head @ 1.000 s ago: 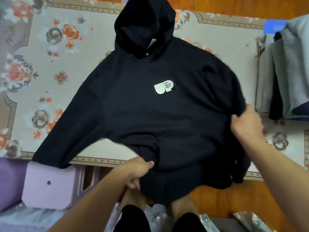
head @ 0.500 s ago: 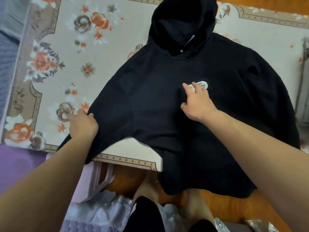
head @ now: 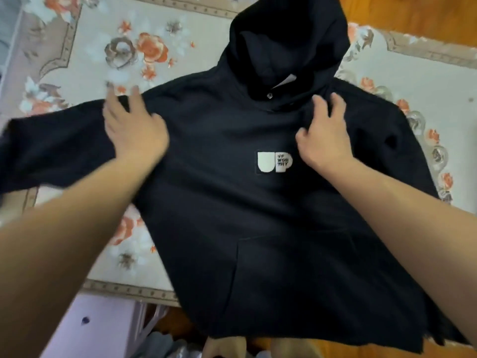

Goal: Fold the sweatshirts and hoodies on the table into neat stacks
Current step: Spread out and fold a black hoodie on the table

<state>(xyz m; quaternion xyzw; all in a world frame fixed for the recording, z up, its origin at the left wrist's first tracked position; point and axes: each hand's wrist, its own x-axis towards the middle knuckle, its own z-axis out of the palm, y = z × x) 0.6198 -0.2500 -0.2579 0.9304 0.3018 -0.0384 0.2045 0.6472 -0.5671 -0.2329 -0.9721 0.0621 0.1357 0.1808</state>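
Fingers, left hand (head: 134,130): straight and spread, pressed flat on the cloth where sleeve joins shoulder; holding nothing.
Fingers, right hand (head: 324,133): curled and clawed into the fabric just below the neck opening; whether they pinch a fold or only rake it cannot be told.
Near edge: hem of the black cotton pullover hoodie (head: 258,228) hangs over the table's near side; front pouch pocket lies just above it.
Middle: white logo patch (head: 274,162) on the chest, between the two hands, nearer the right.
Left sleeve: stretched out sideways across the floral-printed beige tablecloth (head: 77,47).
Far end: hood lies flat, pointing away, its opening upward.
Handling, judged: soft, limp, fairly thick fleece; moderate weight; drapes and bunches rather than holding a crease; likely grips the cloth beneath without sliding.
Where to hold, judged: shoulder seams and sleeve cuffs for folding inward; hem corners for the final fold.
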